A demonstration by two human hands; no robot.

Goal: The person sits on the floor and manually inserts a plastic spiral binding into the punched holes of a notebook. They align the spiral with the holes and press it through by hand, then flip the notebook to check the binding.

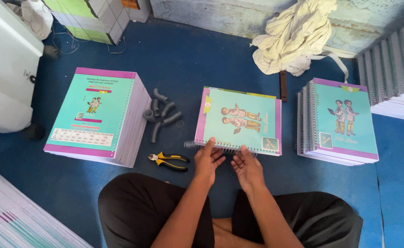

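The light is soft, even daylight, bright enough to show colour cleanly on the blue floor mat (188,59). The white cabinet (4,69) far left of the left hand (208,160) is overexposed — its surface washes out to near blank. Shadows are faint and short: a dim one sits under the pliers (169,160) beside that hand, another under the right hand (247,169). No hard glare shows on the notebook (239,120) just ahead of the fingers. Focus is sharp at the centre — straight edges bow outward toward the frame's corners, a wide-lens distortion.
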